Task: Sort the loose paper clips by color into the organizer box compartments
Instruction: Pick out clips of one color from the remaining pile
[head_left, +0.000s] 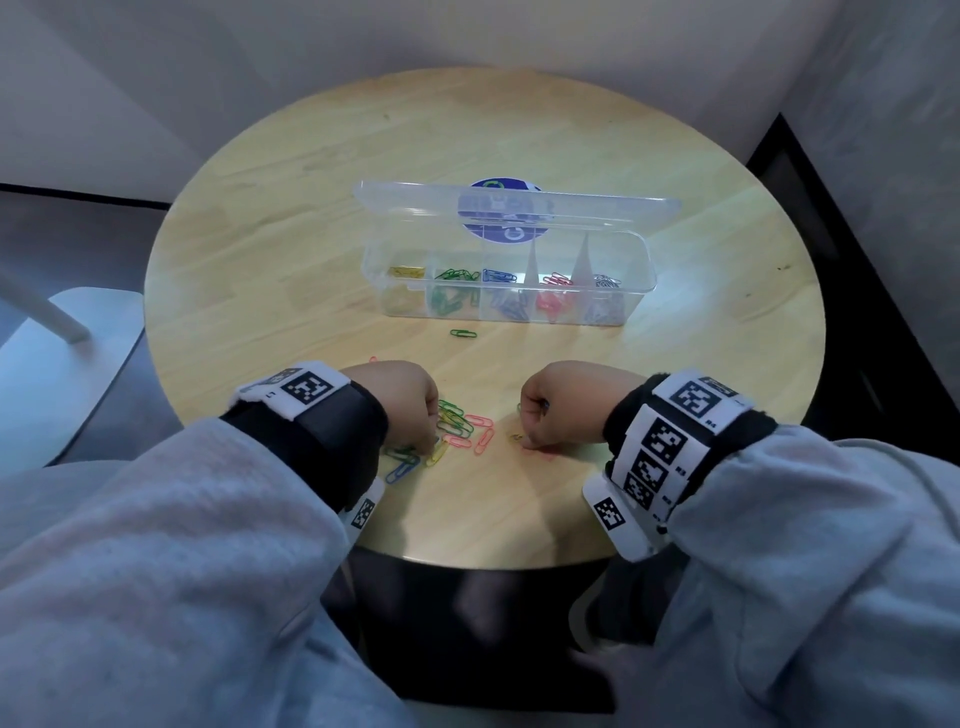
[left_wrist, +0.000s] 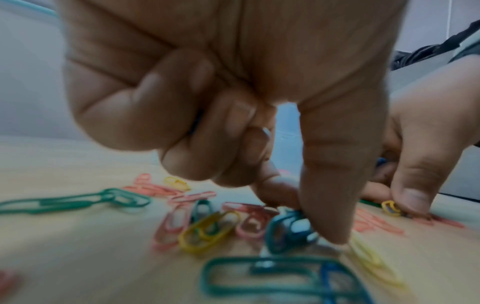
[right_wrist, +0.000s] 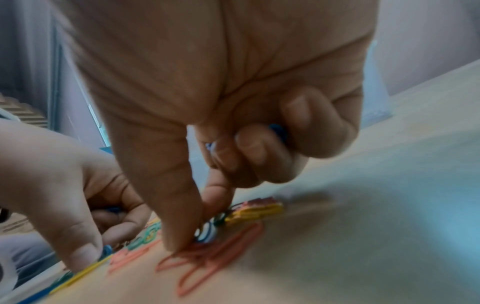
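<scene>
- left hand (head_left: 397, 400) low over the loose paper clips (head_left: 457, 431) on the counter (head_left: 311, 234), outer fingers curled into the palm, thumb (left_wrist: 335, 185) and index tip pinching a blue clip (left_wrist: 288, 230) in the pile; a trace of blue shows under the curled fingers, cannot tell if more clips are held there
- right hand (head_left: 563, 402) just beside the left one, also fisted, thumb (right_wrist: 171, 195) and index pressed down on red clips (right_wrist: 207, 265) flat on the counter
- right hand's curled fingers hold blue clips (right_wrist: 279, 131) against the palm
- small yellow clip (head_left: 515, 435) sits at the right thumb tip, touching or nearly, blur hides which
- pile mix between and under the hands: green, yellow, red/pink, blue; most lie under and just right of the left hand
- single green clip (head_left: 463, 333) lies alone ahead of both hands, between them and the box
- organizer box (head_left: 511, 283) well ahead of the hands, clear plastic, lid (head_left: 514, 208) open and standing up at the back
- compartments left to right already hold yellow, green, blue, red, silver clips
- blue round sticker (head_left: 506, 208) visible through the lid
- both wrists wear marker-tag bands (head_left: 691, 400), grey sleeves (head_left: 156, 545) behind them
</scene>
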